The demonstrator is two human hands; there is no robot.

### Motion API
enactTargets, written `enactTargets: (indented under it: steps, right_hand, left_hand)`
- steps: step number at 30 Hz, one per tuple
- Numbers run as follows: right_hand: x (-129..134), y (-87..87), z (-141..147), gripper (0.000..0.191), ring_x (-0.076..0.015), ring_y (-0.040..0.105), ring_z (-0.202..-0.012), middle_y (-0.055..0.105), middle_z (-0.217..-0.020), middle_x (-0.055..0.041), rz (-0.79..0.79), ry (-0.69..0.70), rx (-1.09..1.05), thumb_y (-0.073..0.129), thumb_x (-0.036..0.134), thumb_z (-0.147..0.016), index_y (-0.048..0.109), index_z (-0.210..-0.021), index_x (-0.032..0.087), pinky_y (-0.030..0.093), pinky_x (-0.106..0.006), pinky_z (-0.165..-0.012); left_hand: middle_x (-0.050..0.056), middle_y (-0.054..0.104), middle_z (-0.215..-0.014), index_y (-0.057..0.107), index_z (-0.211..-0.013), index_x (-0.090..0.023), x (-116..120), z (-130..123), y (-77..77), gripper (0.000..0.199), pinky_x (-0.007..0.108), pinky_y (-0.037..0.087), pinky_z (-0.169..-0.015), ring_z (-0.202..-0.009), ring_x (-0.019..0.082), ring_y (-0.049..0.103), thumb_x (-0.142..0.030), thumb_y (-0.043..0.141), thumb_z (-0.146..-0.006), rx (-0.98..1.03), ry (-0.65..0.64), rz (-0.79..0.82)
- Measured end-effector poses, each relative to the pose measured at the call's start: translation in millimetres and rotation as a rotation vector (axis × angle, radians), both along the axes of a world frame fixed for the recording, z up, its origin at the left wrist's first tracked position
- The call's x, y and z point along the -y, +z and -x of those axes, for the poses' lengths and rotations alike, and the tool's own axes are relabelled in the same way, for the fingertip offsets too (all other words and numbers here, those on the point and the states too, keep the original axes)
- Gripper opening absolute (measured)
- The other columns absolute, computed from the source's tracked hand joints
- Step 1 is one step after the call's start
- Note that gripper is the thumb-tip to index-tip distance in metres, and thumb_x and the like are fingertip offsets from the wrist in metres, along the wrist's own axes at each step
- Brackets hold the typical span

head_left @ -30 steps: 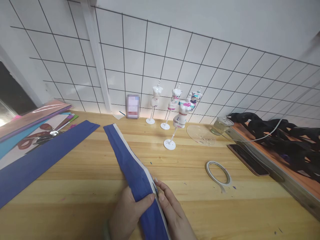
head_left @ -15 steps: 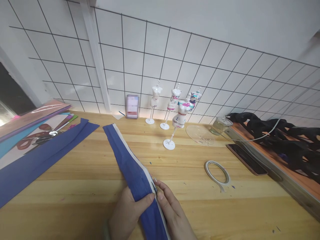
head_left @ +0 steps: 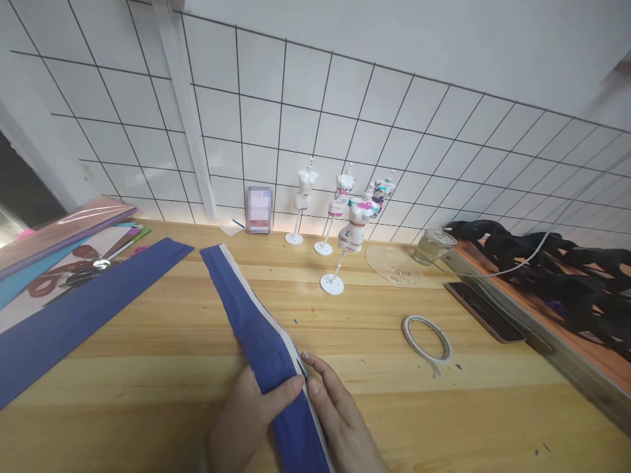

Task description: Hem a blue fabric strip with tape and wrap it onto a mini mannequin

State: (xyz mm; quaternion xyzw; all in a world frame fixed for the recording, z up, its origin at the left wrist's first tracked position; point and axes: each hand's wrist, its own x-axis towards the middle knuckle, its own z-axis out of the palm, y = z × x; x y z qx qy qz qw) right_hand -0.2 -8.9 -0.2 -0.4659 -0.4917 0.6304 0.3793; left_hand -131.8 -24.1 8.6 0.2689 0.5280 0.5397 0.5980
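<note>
A long blue paper strip point(head_left: 262, 347) with a white tape band point(head_left: 257, 305) along its right edge slants up and away from me. My left hand point(head_left: 246, 417) grips it from the left, thumb on top and the other fingers hidden beneath. At the taped edge, my right hand point(head_left: 340, 420) pinches with thumb and forefinger, close to the left thumb. A thin dark sliver shows between those fingertips, too small to make out fully. To the right lies a roll of white tape point(head_left: 447, 341) with its loose end on the table.
Several small white mannequins point(head_left: 351, 238) stand at the back by a phone point(head_left: 259, 210). Another blue strip point(head_left: 79, 325) and scissors point(head_left: 46, 282) lie left. A glass jar point(head_left: 434, 246), a dark phone point(head_left: 486, 312) and black wavy material point(head_left: 552, 276) are on the right.
The second blue strip on the left now lies flatter at its far end. Both hands keep their hold at nearly the same spot; the whole view has shifted slightly.
</note>
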Motion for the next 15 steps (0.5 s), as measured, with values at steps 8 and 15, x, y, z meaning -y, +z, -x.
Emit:
enactTargets:
  steps: [8,15]
  right_hand:
    - [3,-1.6,0,0.065,-0.0237,0.043,-0.122,0.057,-0.125,-0.0065,-0.008,0.012,0.098,0.053,0.068,-0.070,0.057,-0.117,0.022,0.037,-0.032,-0.100]
    - [4,3.4,0,0.063,-0.0250,0.040,-0.124,0.055,-0.127,-0.0051,0.065,-0.016,0.043,0.056,0.066,-0.070,0.058,-0.116,0.023,0.030,-0.034,-0.104]
  left_hand:
    - [0.003,0.069,-0.085,0.065,-0.086,-0.019,-3,2,12.2,0.030,0.032,0.049,-0.074,-0.082,0.021,0.061,-0.027,0.075,-0.059,0.148,0.135,0.037]
    - [0.007,0.072,-0.086,0.067,-0.085,-0.016,-3,5,2.3,0.035,0.036,0.050,-0.075,-0.085,0.028,0.064,-0.036,0.075,-0.057,-0.057,0.105,0.039]
